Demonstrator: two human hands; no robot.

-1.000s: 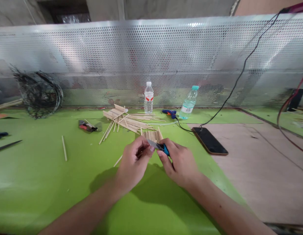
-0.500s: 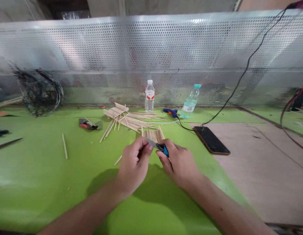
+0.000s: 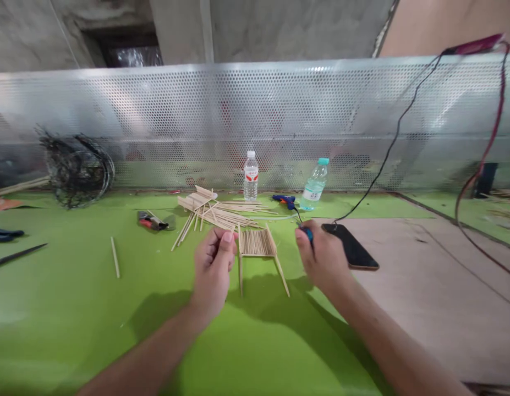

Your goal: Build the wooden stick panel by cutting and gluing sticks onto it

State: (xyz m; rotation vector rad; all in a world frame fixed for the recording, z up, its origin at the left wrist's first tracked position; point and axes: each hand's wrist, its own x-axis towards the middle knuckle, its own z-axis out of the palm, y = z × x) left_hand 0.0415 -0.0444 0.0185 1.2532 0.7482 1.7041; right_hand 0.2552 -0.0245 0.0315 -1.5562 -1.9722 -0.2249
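Note:
My left hand [image 3: 213,267] is closed in a pinch, with the pale tip of a thin wooden stick [image 3: 233,227] showing above the thumb. My right hand [image 3: 327,256] is wrapped round a blue utility knife [image 3: 307,232], mostly covered by the fingers. Between the hands stands a small chair-like frame of wooden sticks [image 3: 257,243], its slatted panel facing me and two legs pointing toward me. Beyond my left hand lies a pile of loose sticks [image 3: 234,213], with another small stick-built piece [image 3: 196,201] on it.
Behind are a clear water bottle [image 3: 250,179], a green-capped bottle [image 3: 314,187] and a blue glue gun [image 3: 284,200]. A phone [image 3: 356,250] lies right. Left are pliers [image 3: 152,221], a single stick [image 3: 115,257], scissors [image 3: 19,254] and a wire coil [image 3: 79,170]. Perforated metal [image 3: 176,121] closes the back.
My hands have moved apart, the right one carrying the knife to the right, away from the left fingers. The stick frame shows fully between them. The view has tilted up slightly.

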